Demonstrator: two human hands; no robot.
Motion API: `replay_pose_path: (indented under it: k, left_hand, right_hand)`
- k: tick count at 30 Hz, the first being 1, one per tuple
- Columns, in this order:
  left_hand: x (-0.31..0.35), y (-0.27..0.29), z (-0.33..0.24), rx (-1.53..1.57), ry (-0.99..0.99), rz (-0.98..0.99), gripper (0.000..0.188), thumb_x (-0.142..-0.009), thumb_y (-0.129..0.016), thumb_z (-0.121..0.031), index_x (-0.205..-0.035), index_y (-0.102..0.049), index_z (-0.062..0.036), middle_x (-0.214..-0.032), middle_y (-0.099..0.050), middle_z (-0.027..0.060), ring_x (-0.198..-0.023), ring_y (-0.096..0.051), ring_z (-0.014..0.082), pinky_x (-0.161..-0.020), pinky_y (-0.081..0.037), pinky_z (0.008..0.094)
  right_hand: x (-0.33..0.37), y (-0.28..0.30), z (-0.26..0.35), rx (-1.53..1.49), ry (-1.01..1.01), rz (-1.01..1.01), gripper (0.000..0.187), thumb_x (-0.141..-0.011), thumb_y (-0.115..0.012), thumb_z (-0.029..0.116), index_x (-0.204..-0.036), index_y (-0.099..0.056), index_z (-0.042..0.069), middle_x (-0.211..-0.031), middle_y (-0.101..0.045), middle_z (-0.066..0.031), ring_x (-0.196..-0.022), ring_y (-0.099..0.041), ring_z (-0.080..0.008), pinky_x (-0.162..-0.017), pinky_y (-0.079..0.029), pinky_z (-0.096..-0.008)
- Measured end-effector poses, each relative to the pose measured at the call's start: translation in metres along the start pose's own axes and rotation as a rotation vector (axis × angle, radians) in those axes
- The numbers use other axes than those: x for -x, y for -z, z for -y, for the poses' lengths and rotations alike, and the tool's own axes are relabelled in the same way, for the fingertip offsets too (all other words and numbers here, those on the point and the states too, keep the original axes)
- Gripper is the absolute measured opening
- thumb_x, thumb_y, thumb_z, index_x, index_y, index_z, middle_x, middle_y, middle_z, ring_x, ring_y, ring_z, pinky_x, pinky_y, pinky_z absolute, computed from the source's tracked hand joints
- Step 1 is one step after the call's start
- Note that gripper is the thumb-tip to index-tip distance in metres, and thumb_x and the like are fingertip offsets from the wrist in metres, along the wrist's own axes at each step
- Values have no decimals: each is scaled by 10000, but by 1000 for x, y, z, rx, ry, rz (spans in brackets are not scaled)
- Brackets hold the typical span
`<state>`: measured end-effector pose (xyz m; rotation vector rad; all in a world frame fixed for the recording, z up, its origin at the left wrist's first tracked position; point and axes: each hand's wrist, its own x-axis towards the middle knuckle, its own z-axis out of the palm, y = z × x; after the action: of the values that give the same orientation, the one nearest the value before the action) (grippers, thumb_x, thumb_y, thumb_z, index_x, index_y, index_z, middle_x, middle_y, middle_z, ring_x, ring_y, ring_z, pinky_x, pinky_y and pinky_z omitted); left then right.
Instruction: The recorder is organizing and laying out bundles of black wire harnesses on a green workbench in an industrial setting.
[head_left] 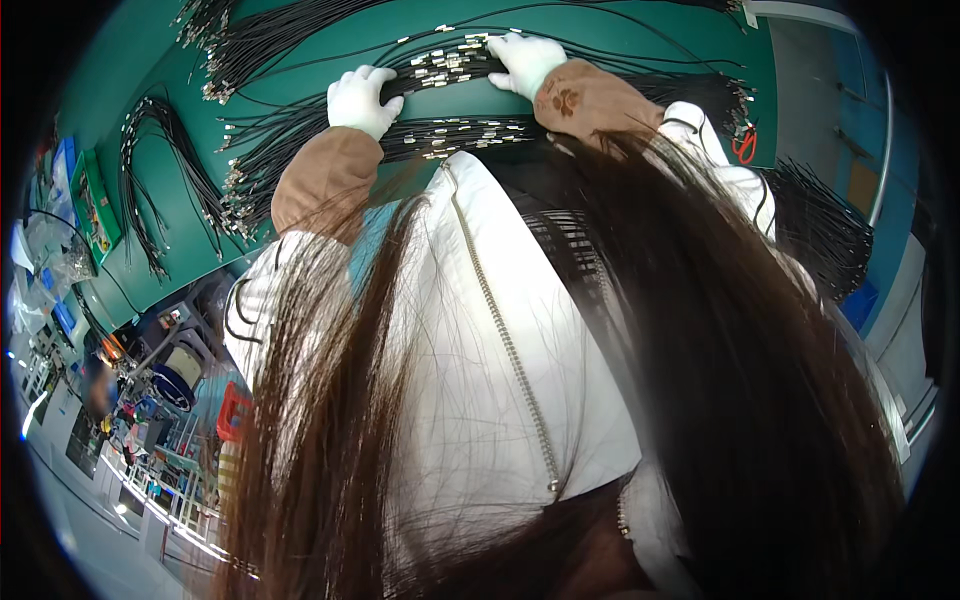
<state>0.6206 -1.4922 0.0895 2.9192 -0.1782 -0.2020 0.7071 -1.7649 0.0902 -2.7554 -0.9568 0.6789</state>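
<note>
A bundle of thin black cables (445, 66) with white label tags at its middle lies across the green table. Around its left part my left hand (362, 100), in a white glove, is closed, finger and thumb on either side of the cables. My right hand (527, 63), gloved in white too, grips the same bundle just right of the tags. Nearer to me lies a second tagged bundle of black cables (465, 133), touched by neither hand. Brown sleeve covers reach up to both wrists; the palms are hidden.
More black cables (290, 45) spread over the far side of the green table (180, 60). A bent cable bunch (160, 130) and a green bin (97, 205) are at left. Red-handled scissors (744, 146) lie near the right edge. Further cables (825, 225) hang at right.
</note>
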Motion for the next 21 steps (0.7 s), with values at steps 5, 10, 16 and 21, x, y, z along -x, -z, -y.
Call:
replay_pose_path:
  k: [5, 10, 16, 21]
  left_hand:
    - [17, 14, -7, 174, -78, 8, 311, -809, -738, -293, -1064, -712, -116, -1072, -673, 80, -1025, -602, 301, -917, -466, 428]
    - [40, -7, -38, 207, -78, 196, 546, -696, -816, -414, -1145, -696, -128, -1132, -658, 88, -1096, -586, 313, -977, -450, 415]
    - [33, -7, -39, 332, -2, 202, 406, -718, -817, -269, -1079, -710, -117, -1125, -664, 78, -1101, -586, 300, -971, -459, 401]
    - [31, -15, -20, 500, 86, 313, 213, -781, -763, -149, -976, -715, -79, -1016, -687, 97, -1045, -612, 296, -940, -470, 389]
  right_hand:
    - [-2, 13, -4, -39, -24, 4, 471, -860, -697, 383, -1230, -577, 116, -1137, -647, -132, -1093, -626, -314, -901, -518, -437]
    - [5, -11, -9, -67, -65, -124, 431, -803, -733, 382, -1150, -607, 160, -1128, -630, -66, -1081, -618, -261, -925, -496, -398]
    - [45, -6, -22, -157, 24, -412, 280, -808, -708, 282, -1054, -672, 152, -1040, -645, -46, -1020, -628, -252, -892, -498, -393]
    - [80, -9, -1, -453, 61, -136, 220, -837, -705, 267, -1000, -696, 121, -985, -650, -51, -950, -646, -235, -839, -518, -368]
